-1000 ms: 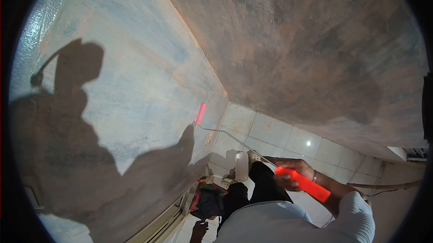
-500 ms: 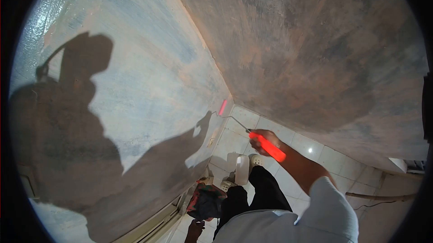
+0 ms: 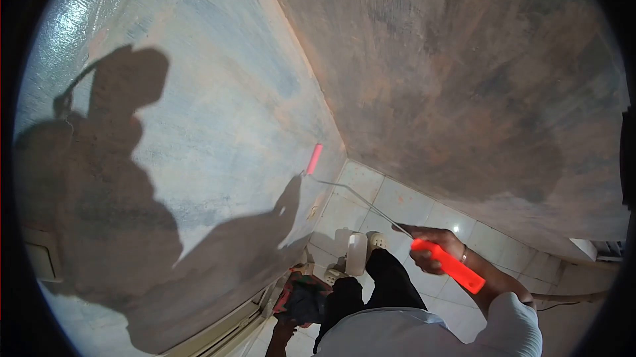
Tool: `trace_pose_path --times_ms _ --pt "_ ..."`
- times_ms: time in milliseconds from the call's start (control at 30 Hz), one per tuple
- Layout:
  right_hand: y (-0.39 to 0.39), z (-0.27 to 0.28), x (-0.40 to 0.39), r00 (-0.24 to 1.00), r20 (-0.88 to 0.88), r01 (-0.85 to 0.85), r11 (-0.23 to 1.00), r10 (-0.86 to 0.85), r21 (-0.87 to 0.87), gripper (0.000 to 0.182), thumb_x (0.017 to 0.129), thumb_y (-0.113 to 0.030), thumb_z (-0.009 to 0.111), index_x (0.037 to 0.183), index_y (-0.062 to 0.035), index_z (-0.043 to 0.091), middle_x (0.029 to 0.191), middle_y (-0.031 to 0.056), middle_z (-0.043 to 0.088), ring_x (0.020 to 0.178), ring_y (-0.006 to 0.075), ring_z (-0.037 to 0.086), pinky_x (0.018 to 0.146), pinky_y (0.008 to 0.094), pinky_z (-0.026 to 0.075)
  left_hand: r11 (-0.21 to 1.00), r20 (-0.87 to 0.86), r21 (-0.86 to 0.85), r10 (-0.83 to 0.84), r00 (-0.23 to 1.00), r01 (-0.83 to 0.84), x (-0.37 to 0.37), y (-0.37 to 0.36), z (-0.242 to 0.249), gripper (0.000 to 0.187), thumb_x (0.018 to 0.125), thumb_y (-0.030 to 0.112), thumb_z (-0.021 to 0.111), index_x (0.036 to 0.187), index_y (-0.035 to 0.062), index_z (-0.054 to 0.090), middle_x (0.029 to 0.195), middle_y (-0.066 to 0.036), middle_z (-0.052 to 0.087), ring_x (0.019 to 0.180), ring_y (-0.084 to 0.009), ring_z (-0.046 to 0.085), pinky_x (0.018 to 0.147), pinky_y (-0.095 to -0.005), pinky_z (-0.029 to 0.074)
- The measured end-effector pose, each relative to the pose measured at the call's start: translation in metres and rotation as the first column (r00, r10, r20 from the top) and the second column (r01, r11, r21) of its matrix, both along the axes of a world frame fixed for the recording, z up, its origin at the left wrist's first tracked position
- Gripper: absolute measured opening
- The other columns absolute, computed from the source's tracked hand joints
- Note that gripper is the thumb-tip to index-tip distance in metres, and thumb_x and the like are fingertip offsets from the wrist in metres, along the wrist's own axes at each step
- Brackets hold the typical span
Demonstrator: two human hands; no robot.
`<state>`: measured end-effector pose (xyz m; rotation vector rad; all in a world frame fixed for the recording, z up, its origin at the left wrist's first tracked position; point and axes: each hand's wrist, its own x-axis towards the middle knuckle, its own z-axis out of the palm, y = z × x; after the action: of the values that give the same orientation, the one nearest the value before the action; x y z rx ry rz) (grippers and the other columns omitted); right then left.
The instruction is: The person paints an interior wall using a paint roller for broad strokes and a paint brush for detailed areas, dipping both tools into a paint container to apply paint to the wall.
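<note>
My right hand [image 3: 437, 247] is closed around the red-orange handle of a small paint roller [image 3: 315, 159], thumb side toward the thin metal rod. The bent rod reaches left to the pink roller sleeve, which is at the pale, patchy wall [image 3: 218, 105] near the corner. Low in the view, my left hand [image 3: 285, 328] is at the lower edge of a dark and red cloth-like bundle [image 3: 306, 298]. Its fingers are mostly hidden in shadow, so I cannot tell whether they grip the bundle.
A brownish wall [image 3: 450, 78] meets the pale one at the corner. White floor tiles [image 3: 401, 201] lie below. A whitish oblong container [image 3: 356, 254] stands between my light clogs [image 3: 376, 240]. A switch plate [image 3: 41, 261] is at lower left, and a stick-like length [image 3: 573, 297] at right.
My right hand has drawn back right and down with the roller, and the pink sleeve has shifted slightly left along the wall. The left hand has moved slightly up to the bundle.
</note>
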<state>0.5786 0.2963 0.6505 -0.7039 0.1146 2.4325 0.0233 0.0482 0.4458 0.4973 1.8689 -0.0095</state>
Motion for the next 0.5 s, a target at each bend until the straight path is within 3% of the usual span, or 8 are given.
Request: trace_pose_path --times_ms 33,100,133,200,300,400,467,500 --pt "0.005 -0.020 -0.002 1.000 -0.011 -0.007 1.000 0.007 -0.001 0.042 0.097 -0.032 0.044 0.134 -0.0107 0.045 0.061 0.0023 0.047 0.039 0.0133 0.044 0.031 0.0257 0.036 0.997 -0.002 0.072 -0.008 1.000 0.009 0.017 0.016 0.024 0.047 0.086 0.026 0.063 0.119 -0.0041 0.052 0.099 -0.015 0.065 0.085 -0.0217 0.064 0.069 -0.0345 0.053" --pt "0.030 -0.079 -0.006 0.988 0.153 0.004 1.000 -0.001 -0.017 0.027 0.097 -0.034 0.044 0.099 -0.0089 0.055 0.062 0.0011 0.048 0.040 0.0128 0.044 0.031 0.0263 0.034 0.993 0.015 0.116 0.007 1.000 -0.009 0.020 0.017 0.022 0.047 0.085 0.028 0.064 0.118 -0.0046 0.053 0.099 -0.016 0.065 0.086 -0.0215 0.064 0.071 -0.0347 0.053" --pt "0.046 -0.102 -0.011 0.983 0.183 -0.034 0.999 0.035 -0.006 0.026 0.098 -0.034 0.042 0.083 -0.0138 0.048 0.060 0.0005 0.049 0.039 0.0112 0.044 0.029 0.0257 0.034 0.988 0.038 0.151 0.015 0.999 -0.021 0.022 0.016 0.019 0.048 0.084 0.029 0.065 0.116 -0.0052 0.054 0.100 -0.016 0.065 0.088 -0.0214 0.064 0.073 -0.0349 0.052" --pt "0.076 -0.150 -0.021 0.989 0.146 0.020 0.997 -0.008 -0.079 0.026 0.097 -0.035 0.044 0.082 -0.0145 0.050 0.060 0.0001 0.049 0.040 0.0116 0.046 0.030 0.0249 0.035 0.989 0.002 0.148 -0.017 1.000 0.016 0.029 0.010 0.011 0.049 0.084 0.030 0.066 0.116 -0.0053 0.054 0.098 -0.016 0.065 0.087 -0.0209 0.064 0.073 -0.0347 0.052" --pt "0.094 -0.155 -0.034 0.980 0.201 0.043 0.990 -0.015 -0.135 0.030 0.097 -0.037 0.046 0.079 -0.0142 0.050 0.060 -0.0013 0.048 0.041 0.0112 0.047 0.031 0.0245 0.036 0.987 -0.005 0.153 -0.057 0.998 0.057 0.042 0.000 0.010 0.050 0.084 0.031 0.066 0.116 -0.0059 0.055 0.096 -0.015 0.065 0.085 -0.0203 0.064 0.072 -0.0345 0.051" --pt "0.060 -0.107 -0.036 0.955 0.296 0.039 0.994 -0.007 -0.102 0.031 0.097 -0.039 0.047 0.081 -0.0124 0.050 0.060 0.0003 0.048 0.042 0.0116 0.047 0.032 0.0253 0.035 0.991 -0.033 0.116 -0.064 0.997 0.068 0.057 -0.003 0.015 0.048 0.084 0.031 0.066 0.111 -0.0079 0.057 0.093 -0.014 0.066 0.079 -0.0207 0.066 0.070 -0.0350 0.052" --pt "0.015 -0.080 -0.033 0.985 0.169 0.026 1.000 -0.023 -0.016 0.024 0.096 -0.032 0.049 0.093 -0.0090 0.052 0.064 0.0040 0.051 0.045 0.0143 0.049 0.036 0.0265 0.039 0.990 0.098 0.127 -0.072 0.993 0.060 0.048 -0.034 -0.008 0.048 0.083 0.033 0.067 0.107 -0.0088 0.059 0.091 -0.014 0.066 0.075 -0.0208 0.066 0.067 -0.0352 0.053" --pt "-0.004 -0.055 -0.030 0.980 0.197 -0.020 0.998 0.006 0.068 0.024 0.096 -0.032 0.050 0.096 -0.0084 0.052 0.065 0.0054 0.051 0.044 0.0151 0.048 0.036 0.0266 0.039 0.989 0.102 0.137 -0.076 0.992 0.062 0.036 -0.053 -0.029 0.048 0.083 0.033 0.067 0.107 -0.0088 0.059 0.091 -0.014 0.066 0.075 -0.0208 0.066 0.067 -0.0352 0.053"
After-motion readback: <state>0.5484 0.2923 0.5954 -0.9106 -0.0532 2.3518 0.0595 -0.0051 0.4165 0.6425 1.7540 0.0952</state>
